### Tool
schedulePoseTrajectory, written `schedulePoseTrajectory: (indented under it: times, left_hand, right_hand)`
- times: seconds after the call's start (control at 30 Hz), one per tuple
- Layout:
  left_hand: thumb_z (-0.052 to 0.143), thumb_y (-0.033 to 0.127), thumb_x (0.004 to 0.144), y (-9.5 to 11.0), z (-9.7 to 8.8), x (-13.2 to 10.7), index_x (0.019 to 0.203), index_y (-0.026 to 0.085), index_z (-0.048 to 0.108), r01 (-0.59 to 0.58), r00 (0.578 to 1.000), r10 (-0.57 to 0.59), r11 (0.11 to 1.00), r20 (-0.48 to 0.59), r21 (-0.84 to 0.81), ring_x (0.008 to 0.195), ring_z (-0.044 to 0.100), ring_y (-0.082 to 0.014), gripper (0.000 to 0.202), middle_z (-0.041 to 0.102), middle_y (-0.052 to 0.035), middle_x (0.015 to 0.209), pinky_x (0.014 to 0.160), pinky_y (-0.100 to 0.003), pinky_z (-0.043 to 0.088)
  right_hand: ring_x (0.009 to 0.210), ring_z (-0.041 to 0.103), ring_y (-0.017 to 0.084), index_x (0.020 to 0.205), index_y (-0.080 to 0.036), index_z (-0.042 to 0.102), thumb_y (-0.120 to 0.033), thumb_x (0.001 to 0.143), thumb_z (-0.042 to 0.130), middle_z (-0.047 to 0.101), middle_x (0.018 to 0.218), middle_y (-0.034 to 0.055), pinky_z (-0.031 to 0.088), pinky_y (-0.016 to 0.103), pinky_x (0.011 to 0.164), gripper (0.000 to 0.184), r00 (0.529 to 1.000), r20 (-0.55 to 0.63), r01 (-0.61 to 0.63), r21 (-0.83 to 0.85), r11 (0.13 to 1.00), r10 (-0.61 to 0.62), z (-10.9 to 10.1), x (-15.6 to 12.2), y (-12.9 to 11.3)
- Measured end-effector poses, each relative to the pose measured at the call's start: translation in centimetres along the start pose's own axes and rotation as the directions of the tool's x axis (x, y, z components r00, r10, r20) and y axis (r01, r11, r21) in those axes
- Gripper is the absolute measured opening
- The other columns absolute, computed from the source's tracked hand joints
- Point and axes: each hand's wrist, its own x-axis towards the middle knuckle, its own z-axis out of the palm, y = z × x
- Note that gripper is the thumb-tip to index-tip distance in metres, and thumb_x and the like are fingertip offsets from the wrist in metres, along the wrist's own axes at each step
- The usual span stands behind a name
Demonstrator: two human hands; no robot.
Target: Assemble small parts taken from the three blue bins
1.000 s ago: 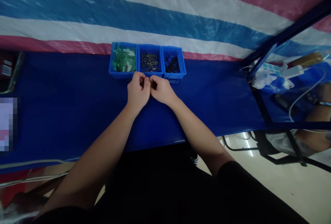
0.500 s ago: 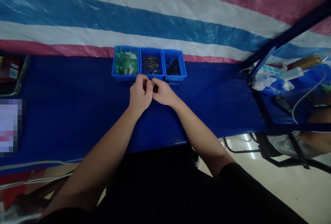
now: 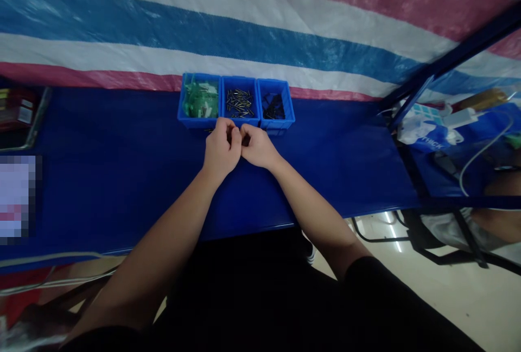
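My left hand [image 3: 222, 148] and my right hand [image 3: 259, 147] meet just in front of three blue bins, fingers curled together. Whatever they pinch is hidden behind the fingers and too small to name. Straight behind them is the middle bin [image 3: 240, 121], with many small brass-coloured metal pins [image 3: 239, 103] inside. On its left, the left bin [image 3: 198, 122] holds a green plastic bag [image 3: 193, 97] with white pieces. Small black parts [image 3: 273, 107] lie in the right bin [image 3: 277, 123]. Part of a small thing shows on the table by my left fingers, too unclear to name.
The blue table [image 3: 114, 178] runs against a striped tarp [image 3: 260, 26]. A tray [image 3: 38, 119] with a red package stands at the far left. To the right rise a blue metal frame [image 3: 448, 59] and a white plastic bag [image 3: 419, 129]; a person sits beyond.
Both hands stay together at the same place, with barely visible finger movement. The whole view has shifted very slightly; the bins and their contents look the same.
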Motion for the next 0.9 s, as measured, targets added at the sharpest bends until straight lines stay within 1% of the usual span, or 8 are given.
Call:
schedulePoseTrajectory:
  times: [0.13, 0.27, 0.4, 0.47, 0.6, 0.73, 0.8, 0.9]
  left_hand:
    - [0.049, 0.029, 0.095, 0.0, 0.1, 0.2, 0.096, 0.021, 0.050, 0.010, 1.000, -0.010, 1.000, 0.016, -0.008, 0.079, 0.062, -0.0162, 0.008, 0.064, -0.0039, 0.085, 0.076, -0.030, 0.048]
    - [0.053, 0.029, 0.093, -0.1, 0.2, 0.5, 0.094, 0.021, 0.051, 0.030, 0.999, -0.031, 0.999, -0.015, -0.018, 0.078, 0.060, -0.0152, 0.009, 0.063, -0.0033, 0.084, 0.074, -0.029, 0.047]
    - [0.052, 0.042, 0.097, -0.4, 0.4, 0.6, 0.089, 0.021, 0.050, 0.088, 0.994, -0.092, 0.994, -0.066, -0.069, 0.072, 0.058, -0.0129, 0.022, 0.062, -0.0012, 0.078, 0.069, -0.027, 0.045]
    - [0.051, 0.049, 0.098, -0.6, 0.5, 0.5, 0.089, 0.021, 0.049, 0.119, 0.990, -0.125, 0.988, -0.065, -0.100, 0.070, 0.059, -0.0121, 0.029, 0.062, -0.0004, 0.077, 0.068, -0.026, 0.045]
    - [0.048, 0.052, 0.099, -1.2, 0.9, 0.4, 0.094, 0.021, 0.052, 0.139, 0.988, -0.146, 0.980, -0.046, -0.142, 0.075, 0.063, -0.0123, 0.031, 0.065, -0.0011, 0.082, 0.071, -0.026, 0.047]
    - [0.047, 0.051, 0.099, -1.4, 1.2, 0.3, 0.103, 0.022, 0.053, 0.151, 0.986, -0.160, 0.974, -0.041, -0.169, 0.071, 0.062, -0.0114, 0.030, 0.065, 0.0000, 0.080, 0.070, -0.025, 0.048]
    - [0.047, 0.051, 0.099, -1.3, 1.1, 0.4, 0.101, 0.022, 0.053, 0.146, 0.987, -0.155, 0.977, -0.050, -0.158, 0.068, 0.061, -0.0107, 0.030, 0.064, 0.0007, 0.078, 0.068, -0.024, 0.047]
    - [0.049, 0.055, 0.098, -1.1, 0.9, 0.4, 0.089, 0.021, 0.050, 0.134, 0.987, -0.145, 0.982, -0.074, -0.131, 0.065, 0.056, -0.0101, 0.034, 0.059, 0.0016, 0.071, 0.063, -0.024, 0.044]
  right_hand:
    - [0.064, 0.048, 0.011, 0.071, -0.021, 0.045, -0.024, 0.080, 0.061, 0.056, 0.068, -0.0032, 0.038, 0.026, 0.062, 0.019, 0.999, -0.029, 0.020, 0.014, 1.000, -0.020, -0.2, 0.1, 0.2]
    - [0.066, 0.052, 0.012, 0.074, -0.019, 0.055, -0.025, 0.083, 0.060, 0.063, 0.074, -0.0013, 0.042, 0.027, 0.068, 0.013, 0.997, -0.075, 0.022, 0.016, 1.000, -0.021, -0.5, 0.2, 0.1]
    - [0.070, 0.059, 0.012, 0.085, -0.017, 0.067, -0.030, 0.089, 0.060, 0.070, 0.081, 0.0010, 0.045, 0.027, 0.071, 0.015, 0.994, -0.103, 0.046, 0.008, 0.999, -0.045, -0.7, 0.3, -0.1]
    - [0.074, 0.061, 0.013, 0.089, -0.017, 0.070, -0.030, 0.092, 0.059, 0.072, 0.086, 0.0021, 0.046, 0.027, 0.074, 0.017, 0.989, -0.121, 0.081, -0.006, 0.997, -0.081, -0.7, 0.4, -0.1]
    - [0.084, 0.066, 0.016, 0.095, -0.017, 0.072, -0.031, 0.096, 0.056, 0.075, 0.095, 0.0050, 0.049, 0.029, 0.080, 0.021, 0.982, -0.144, 0.118, -0.035, 0.992, -0.122, -0.9, 0.5, 0.1]
    - [0.095, 0.068, 0.017, 0.100, -0.017, 0.072, -0.030, 0.099, 0.052, 0.075, 0.103, 0.0069, 0.051, 0.032, 0.091, 0.023, 0.984, -0.096, 0.147, -0.050, 0.988, -0.152, -0.9, 0.6, 0.3]
    - [0.097, 0.068, 0.018, 0.101, -0.017, 0.071, -0.029, 0.100, 0.050, 0.075, 0.104, 0.0075, 0.052, 0.033, 0.093, 0.025, 0.982, -0.085, 0.165, -0.065, 0.984, -0.170, -0.8, 0.6, 0.4]
    - [0.104, 0.068, 0.019, 0.105, -0.018, 0.071, -0.028, 0.100, 0.050, 0.074, 0.109, 0.0087, 0.052, 0.036, 0.098, 0.024, 0.973, -0.111, 0.193, -0.077, 0.978, -0.201, -0.5, 0.5, 0.5]
